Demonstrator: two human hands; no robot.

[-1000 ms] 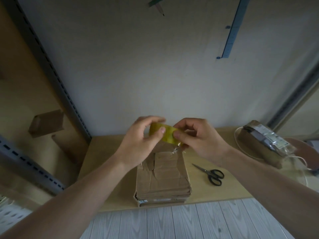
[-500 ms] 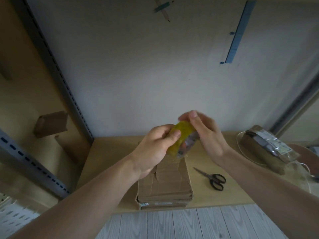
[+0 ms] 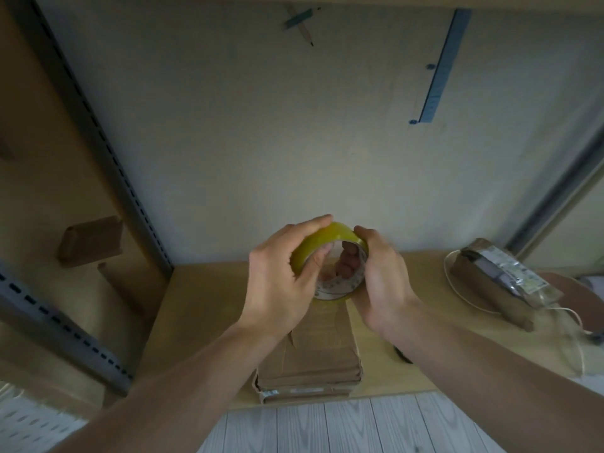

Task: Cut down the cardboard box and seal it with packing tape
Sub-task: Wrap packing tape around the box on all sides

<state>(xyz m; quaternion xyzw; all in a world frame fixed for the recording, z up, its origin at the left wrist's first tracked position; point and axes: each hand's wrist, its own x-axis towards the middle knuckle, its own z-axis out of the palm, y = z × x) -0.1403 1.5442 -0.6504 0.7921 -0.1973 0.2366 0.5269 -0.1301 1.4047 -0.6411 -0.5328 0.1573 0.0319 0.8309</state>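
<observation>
I note left hand (image 3: 277,286) and right hand (image 3: 384,282) both gripping the packing tape roll (image 3: 327,238), its hole facing me; cardboard box (image 3: 313,361) lies directly beneath, long axis pointing away.

Our left hand (image 3: 281,279) and right hand (image 3: 382,282) wrap around and cover much of the yellow tape roll (image 3: 341,233), so we cannot find its loose end, and the print inside its core is a blur. Hands and roll hide the far end of the cardboard box (image 3: 313,361), whose front label is too small to read. Under our right forearm only a dark sliver (image 3: 401,354) of something shows. The label on the wrapped package (image 3: 500,282) is unreadable too.
</observation>
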